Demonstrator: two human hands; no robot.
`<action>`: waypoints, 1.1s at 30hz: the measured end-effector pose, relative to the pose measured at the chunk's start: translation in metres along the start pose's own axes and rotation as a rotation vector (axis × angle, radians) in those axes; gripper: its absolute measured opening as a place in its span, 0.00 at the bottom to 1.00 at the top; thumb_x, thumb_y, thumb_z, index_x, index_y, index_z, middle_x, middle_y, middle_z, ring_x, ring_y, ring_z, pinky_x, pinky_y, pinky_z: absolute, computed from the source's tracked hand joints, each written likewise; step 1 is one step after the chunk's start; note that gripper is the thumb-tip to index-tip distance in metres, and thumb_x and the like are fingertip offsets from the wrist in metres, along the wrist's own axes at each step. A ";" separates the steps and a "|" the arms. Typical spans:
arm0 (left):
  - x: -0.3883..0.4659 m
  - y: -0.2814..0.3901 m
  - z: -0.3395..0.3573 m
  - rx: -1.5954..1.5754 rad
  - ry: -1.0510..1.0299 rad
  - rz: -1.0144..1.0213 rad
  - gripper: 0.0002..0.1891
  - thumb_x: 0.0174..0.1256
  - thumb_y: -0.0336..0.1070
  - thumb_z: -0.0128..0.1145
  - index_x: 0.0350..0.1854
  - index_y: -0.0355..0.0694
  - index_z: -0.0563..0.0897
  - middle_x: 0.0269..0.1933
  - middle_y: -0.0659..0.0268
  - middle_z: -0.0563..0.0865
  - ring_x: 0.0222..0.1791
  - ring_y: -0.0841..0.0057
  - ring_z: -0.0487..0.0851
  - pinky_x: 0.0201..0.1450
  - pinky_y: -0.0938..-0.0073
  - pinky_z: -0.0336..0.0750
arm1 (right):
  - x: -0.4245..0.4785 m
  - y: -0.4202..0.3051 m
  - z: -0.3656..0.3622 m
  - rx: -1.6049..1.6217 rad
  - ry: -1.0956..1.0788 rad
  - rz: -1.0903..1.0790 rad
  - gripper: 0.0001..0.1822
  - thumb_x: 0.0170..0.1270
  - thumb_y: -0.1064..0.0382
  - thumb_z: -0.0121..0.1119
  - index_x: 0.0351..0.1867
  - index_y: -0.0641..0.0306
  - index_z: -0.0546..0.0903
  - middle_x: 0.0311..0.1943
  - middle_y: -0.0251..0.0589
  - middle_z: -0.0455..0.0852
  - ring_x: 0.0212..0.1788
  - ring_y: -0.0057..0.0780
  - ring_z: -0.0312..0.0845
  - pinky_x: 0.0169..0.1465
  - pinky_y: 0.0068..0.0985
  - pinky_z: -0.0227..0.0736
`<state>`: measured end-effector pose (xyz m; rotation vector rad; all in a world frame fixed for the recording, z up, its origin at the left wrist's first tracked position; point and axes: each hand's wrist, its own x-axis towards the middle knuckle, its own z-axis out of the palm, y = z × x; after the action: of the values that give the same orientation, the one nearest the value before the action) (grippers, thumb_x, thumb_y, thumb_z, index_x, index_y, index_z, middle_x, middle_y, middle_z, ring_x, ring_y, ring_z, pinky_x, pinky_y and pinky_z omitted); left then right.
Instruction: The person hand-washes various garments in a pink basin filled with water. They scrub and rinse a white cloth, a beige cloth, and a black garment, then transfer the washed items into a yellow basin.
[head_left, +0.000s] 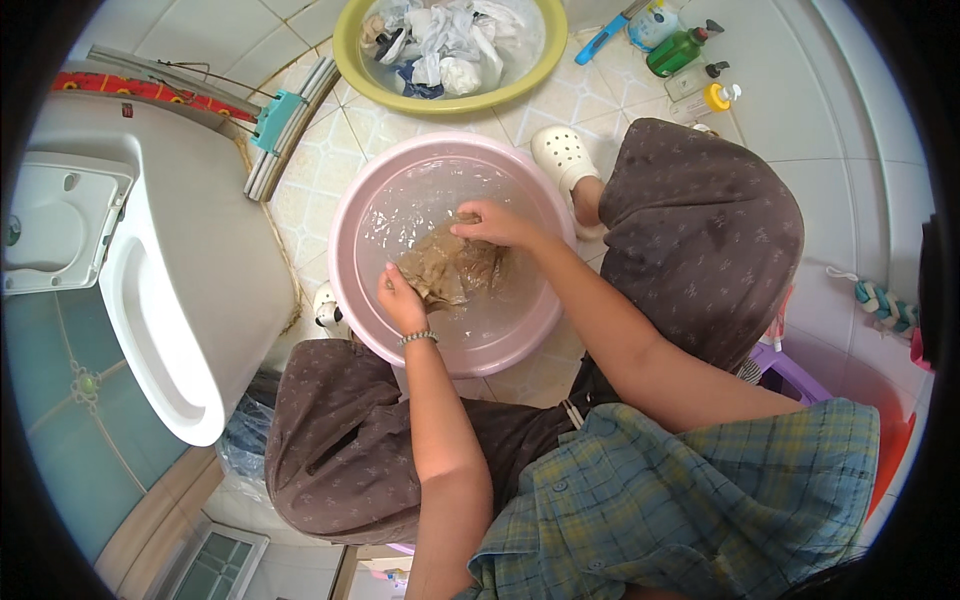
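A pink plastic basin of water stands on the tiled floor between my feet. In it a wet tan cloth lies partly under the water. My left hand grips the cloth's near left edge between thumb and fingers. At its far right edge my right hand pinches the fabric, thumb against fingertips. The cloth is spread between the two hands, with its middle sagging into the water. Folds hide its full shape.
Beyond the pink basin is a yellow-green basin with white and dark laundry in water. A sponge mop leans by the toilet on the left. Several bottles and a blue-handled tool are at the far right. A purple stool stands behind my right leg.
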<state>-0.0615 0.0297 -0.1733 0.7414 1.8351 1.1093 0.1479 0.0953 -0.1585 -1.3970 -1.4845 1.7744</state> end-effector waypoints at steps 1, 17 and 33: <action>0.005 -0.004 -0.006 0.054 -0.002 0.022 0.19 0.70 0.46 0.48 0.31 0.32 0.79 0.27 0.66 0.80 0.27 0.80 0.74 0.35 0.76 0.70 | 0.001 0.002 -0.001 -0.065 -0.023 -0.015 0.17 0.56 0.55 0.63 0.42 0.64 0.79 0.36 0.40 0.83 0.40 0.25 0.76 0.45 0.24 0.71; 0.026 -0.031 0.018 0.804 -0.592 -0.026 0.12 0.59 0.32 0.56 0.44 0.35 0.76 0.42 0.48 0.80 0.41 0.59 0.79 0.46 0.66 0.72 | 0.007 0.072 -0.006 -0.398 -0.049 0.210 0.20 0.58 0.55 0.56 0.51 0.56 0.79 0.43 0.51 0.82 0.50 0.48 0.75 0.56 0.37 0.68; 0.024 0.095 0.011 0.217 -0.676 -0.045 0.16 0.69 0.40 0.51 0.28 0.31 0.79 0.21 0.74 0.76 0.23 0.88 0.69 0.28 0.80 0.67 | 0.004 -0.056 -0.018 -0.500 0.025 -0.069 0.13 0.51 0.53 0.64 0.36 0.55 0.83 0.33 0.42 0.85 0.38 0.36 0.80 0.42 0.32 0.73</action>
<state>-0.0577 0.0943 -0.0989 1.0428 1.3835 0.5297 0.1472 0.1255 -0.1079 -1.5592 -2.0282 1.3897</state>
